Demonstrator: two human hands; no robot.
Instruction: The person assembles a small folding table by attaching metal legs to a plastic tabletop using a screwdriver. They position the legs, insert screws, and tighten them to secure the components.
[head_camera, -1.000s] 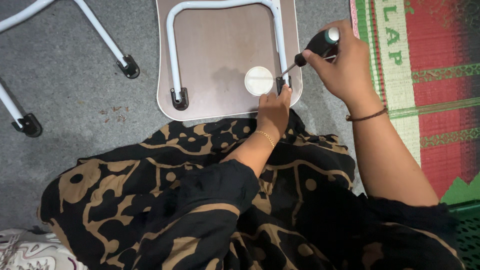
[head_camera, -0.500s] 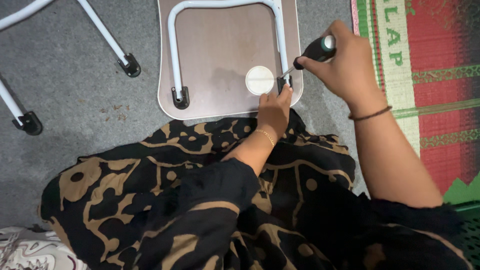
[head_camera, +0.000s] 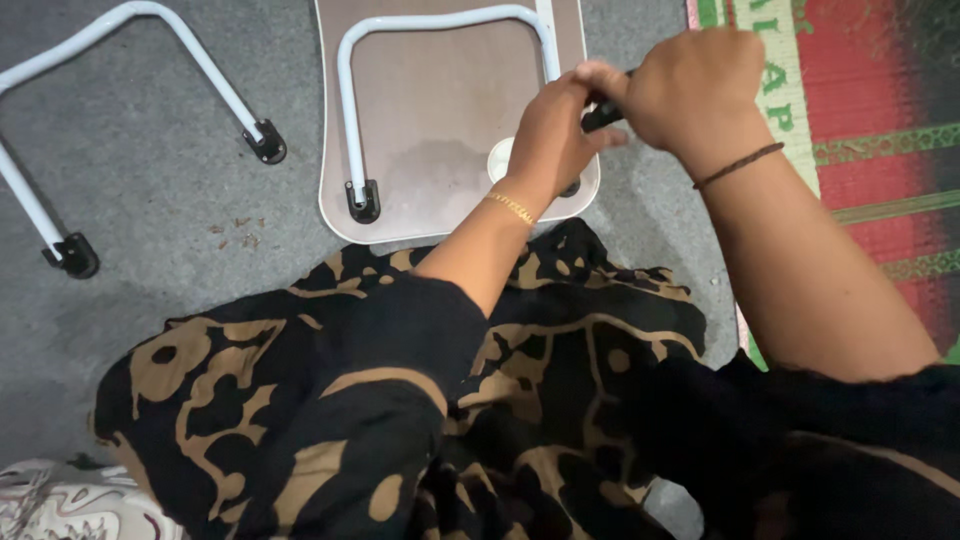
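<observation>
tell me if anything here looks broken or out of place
One white U-shaped leg frame lies detached on the grey floor, left of the overturned brown tabletop, which keeps its own leg. A few small crumbs lie scattered near the tabletop's corner. No damage shows.

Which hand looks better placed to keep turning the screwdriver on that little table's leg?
The right hand, probably: it is closed around the dark screwdriver handle. The left hand rests on the tabletop by the white leg, covering the tip, better suited to steadying.
</observation>
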